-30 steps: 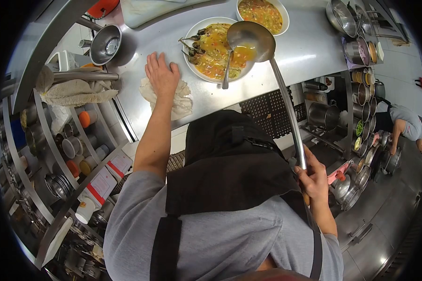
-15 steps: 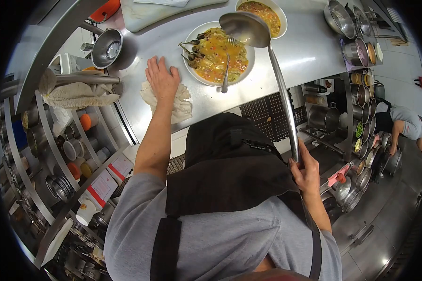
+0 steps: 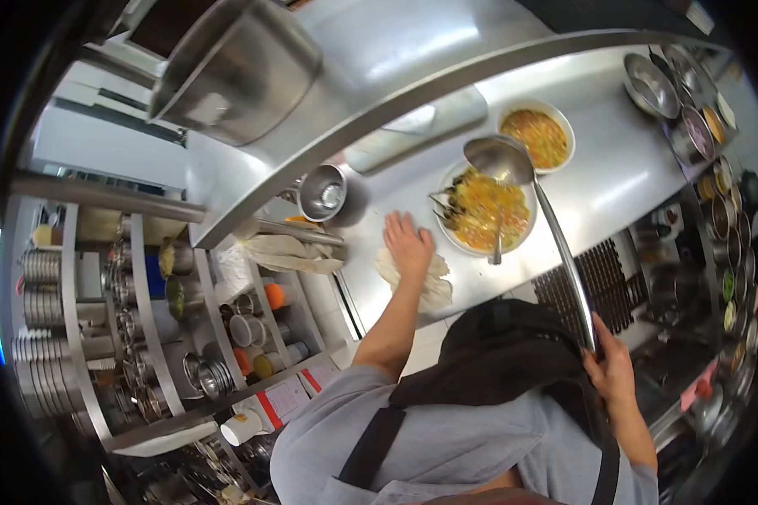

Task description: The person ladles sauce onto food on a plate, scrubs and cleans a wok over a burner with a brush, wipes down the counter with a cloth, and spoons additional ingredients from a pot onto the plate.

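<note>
We see a large metal pot (image 3: pixel 265 80) on the upper shelf (image 3: pixel 387 42), and a small steel bowl (image 3: pixel 322 193) near a pale cutting board (image 3: pixel 421 139). At the picture's left, we have a beige cloth (image 3: pixel 290 252) draped by a rail, and racks holding stacked pans (image 3: pixel 46 374) and an orange-lidded container (image 3: pixel 274 295). At the right, we find a dark perforated mat (image 3: pixel 585 286) and a wide steel bowl (image 3: pixel 651 86)

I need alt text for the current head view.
The right hand holds a long ladle over a white dish of saucy food, near a bowl of soup; the left hand rests on a steel counter and cloth.
</note>
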Motion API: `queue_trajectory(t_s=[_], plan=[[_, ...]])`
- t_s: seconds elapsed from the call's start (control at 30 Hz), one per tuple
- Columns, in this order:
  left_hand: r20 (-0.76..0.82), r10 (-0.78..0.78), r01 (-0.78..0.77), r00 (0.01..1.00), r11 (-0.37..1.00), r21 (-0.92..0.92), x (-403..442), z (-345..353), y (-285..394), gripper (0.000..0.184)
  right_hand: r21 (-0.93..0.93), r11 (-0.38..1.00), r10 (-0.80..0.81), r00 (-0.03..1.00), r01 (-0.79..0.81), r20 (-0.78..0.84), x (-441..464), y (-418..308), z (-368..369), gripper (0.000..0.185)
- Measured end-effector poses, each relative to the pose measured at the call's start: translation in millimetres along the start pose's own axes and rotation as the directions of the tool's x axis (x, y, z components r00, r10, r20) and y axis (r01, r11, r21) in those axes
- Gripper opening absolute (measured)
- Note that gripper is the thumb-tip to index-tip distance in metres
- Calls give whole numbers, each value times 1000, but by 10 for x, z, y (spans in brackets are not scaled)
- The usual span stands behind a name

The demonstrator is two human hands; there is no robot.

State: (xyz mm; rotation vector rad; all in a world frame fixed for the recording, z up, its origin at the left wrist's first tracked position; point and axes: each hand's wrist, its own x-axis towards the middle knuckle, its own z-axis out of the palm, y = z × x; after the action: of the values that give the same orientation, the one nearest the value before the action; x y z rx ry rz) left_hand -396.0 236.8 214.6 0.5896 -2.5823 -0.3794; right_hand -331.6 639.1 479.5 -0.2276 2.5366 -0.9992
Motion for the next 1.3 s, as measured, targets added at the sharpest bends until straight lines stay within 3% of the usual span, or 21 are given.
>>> queue_trajectory(t_s=[0.13, 0.23, 0.33, 0.53, 0.6, 0.73, 0.8, 0.97, 1.0, 1.07, 1.17, 1.27, 1.3], plan=[[19, 4, -4, 1000, 1000, -15, -2, -72, 82, 47, 77, 996, 33, 999, -34, 13, -68, 43, 3, 58], [10, 3, -3, 1000, 1000, -13, 23, -61, 76, 46, 31, 992, -117, 991, 119, -69, -57, 74, -4, 58], [-25, 34, -33, 999, 999, 19, 48, -60, 93, 45, 80, 996, -30, 999, 28, 19, -42, 11, -53, 57], [-6, 13, -13, 1000, 1000, 19, 31, -91, 103, 45, 55, 998, -36, 998, 33, 48, -70, 77, 5, 57], [-13, 13, -12, 1000, 999, 34, 33, -93, 113, 45, 20, 992, -124, 992, 124, -5, -67, 130, 45, 57], [-35, -9, 8, 999, 1000, -11, 35, -77, 130, 45, 62, 996, -61, 998, 61, 11, -65, 45, 6, 57], [38, -36, 36, 999, 999, -1, 19, -96, 94, 47, 43, 999, -26, 999, 24, 28, -69, 12, -12, 57], [11, -87, 87, 996, 995, -56, 6, -156, 80, 47, 55, 991, -120, 993, 119, 8, -36, 196, -4, 59], [24, -74, 75, 997, 996, -42, 7, -125, 73, 47, -4, 997, -73, 997, 73, 40, -80, -3, -73, 59], [1, -94, 94, 996, 994, -51, 4, -94, 55, 47, -37, 988, -150, 989, 150, 6, -84, 81, -70, 56], [13, -123, 123, 992, 991, -49, -1, -132, 64, 48, 67, 954, -289, 955, 293, -63, -104, 164, -28, 54], [27, -147, 149, 989, 986, -69, -8, -155, 50, 48, -10, 996, -91, 996, 91, 15, -200, -91, -131, 42], [35, -130, 132, 991, 988, -78, -17, -159, 43, 48, -136, 989, -64, 998, 63, -6, -146, 43, -96, 43]])
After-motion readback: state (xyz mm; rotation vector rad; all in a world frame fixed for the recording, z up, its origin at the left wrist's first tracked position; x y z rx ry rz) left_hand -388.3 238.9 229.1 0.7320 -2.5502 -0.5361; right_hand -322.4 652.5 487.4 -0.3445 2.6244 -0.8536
